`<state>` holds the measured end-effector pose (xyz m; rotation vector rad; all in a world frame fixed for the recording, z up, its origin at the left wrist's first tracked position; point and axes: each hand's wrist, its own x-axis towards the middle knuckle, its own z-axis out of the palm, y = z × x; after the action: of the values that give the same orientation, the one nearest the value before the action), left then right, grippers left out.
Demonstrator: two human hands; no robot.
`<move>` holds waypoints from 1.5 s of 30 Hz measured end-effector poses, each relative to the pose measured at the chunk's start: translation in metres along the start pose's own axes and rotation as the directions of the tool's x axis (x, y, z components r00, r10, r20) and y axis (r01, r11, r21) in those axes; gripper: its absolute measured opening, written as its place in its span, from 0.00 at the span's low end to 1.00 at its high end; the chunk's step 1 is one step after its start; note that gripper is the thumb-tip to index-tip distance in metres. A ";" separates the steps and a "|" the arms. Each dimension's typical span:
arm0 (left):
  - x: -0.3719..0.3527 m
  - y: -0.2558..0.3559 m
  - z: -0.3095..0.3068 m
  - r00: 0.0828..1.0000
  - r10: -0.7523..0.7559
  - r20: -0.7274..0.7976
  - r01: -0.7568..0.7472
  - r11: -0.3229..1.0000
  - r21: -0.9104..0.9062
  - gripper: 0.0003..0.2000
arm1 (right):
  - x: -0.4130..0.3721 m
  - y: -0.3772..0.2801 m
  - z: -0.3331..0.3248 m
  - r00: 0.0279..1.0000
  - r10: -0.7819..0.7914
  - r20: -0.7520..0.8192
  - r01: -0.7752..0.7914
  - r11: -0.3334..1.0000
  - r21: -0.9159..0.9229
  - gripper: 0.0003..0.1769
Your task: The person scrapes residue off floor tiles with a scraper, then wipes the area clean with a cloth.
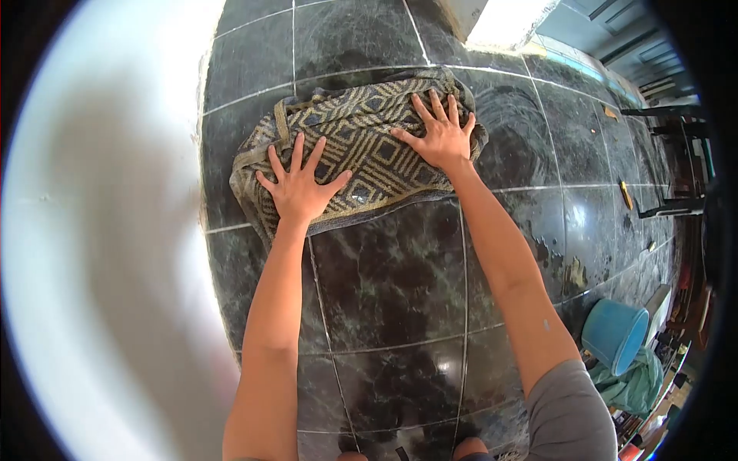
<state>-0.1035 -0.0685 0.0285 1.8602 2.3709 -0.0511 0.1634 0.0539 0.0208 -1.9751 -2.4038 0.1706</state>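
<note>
Head view.
- **Item:** patterned cloth (369,146), rumpled, lying on the dark tiled floor (392,284).
- **Hands:** your left hand (300,188) and right hand (442,138) press it palms down, each grip open, fingers spread.
- **Risk:** the glossy tile may let the cloth skid under your weight.
- **Container:** blue bucket (615,334), well apart at right; contents not discernible.

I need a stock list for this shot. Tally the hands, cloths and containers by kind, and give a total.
Hands: 2, left hand and right hand, both spread flat on the patterned cloth
Patterned cloth: 1
Blue bucket: 1
Green bundle, crumpled beside the bucket: 1
Total: 5
</note>
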 end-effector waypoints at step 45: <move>-0.159 0.151 0.019 0.980 0.024 0.197 -0.044 0.994 0.095 0.47 | -0.229 0.155 -0.016 0.999 0.037 0.028 -0.041 0.988 0.147 0.52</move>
<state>0.0814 -0.1879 0.0364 1.8428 2.2408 -0.3384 0.3611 -0.1400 0.0324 -1.9666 -2.2945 0.3654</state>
